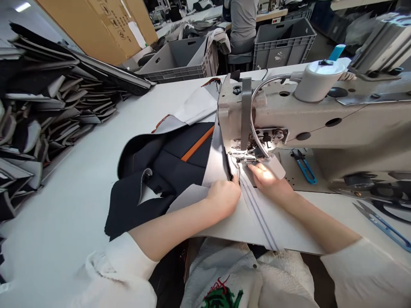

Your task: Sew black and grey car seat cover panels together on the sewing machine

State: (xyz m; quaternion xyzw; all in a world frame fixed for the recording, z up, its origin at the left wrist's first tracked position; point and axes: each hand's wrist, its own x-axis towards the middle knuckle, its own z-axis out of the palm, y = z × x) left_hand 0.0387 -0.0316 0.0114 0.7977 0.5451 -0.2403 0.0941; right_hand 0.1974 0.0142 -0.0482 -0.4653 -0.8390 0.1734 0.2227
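Observation:
A sewing machine [289, 115] stands at the right, its lamp lighting the presser foot [248, 158]. A dark cut fabric panel [180, 149] with a grey backing and an orange strip lies left of the foot, its edge running under it. My left hand [224, 196] is closed on the panel's edge just before the foot, thumb forward. A pale tape [258, 214] with two purple lines runs from the table's front edge up to the foot. My right hand [266, 176] pinches at the tape's right edge beside the foot, fingertips close together, partly lost in glare.
Blue thread snips [305, 167] lie on the machine bed, and another blue pair [383, 226] lies at the right beside black-handled scissors [391, 209]. Stacked dark pieces [64, 90] fill the left. Grey crates [183, 60] and a seated person [243, 25] are beyond the table.

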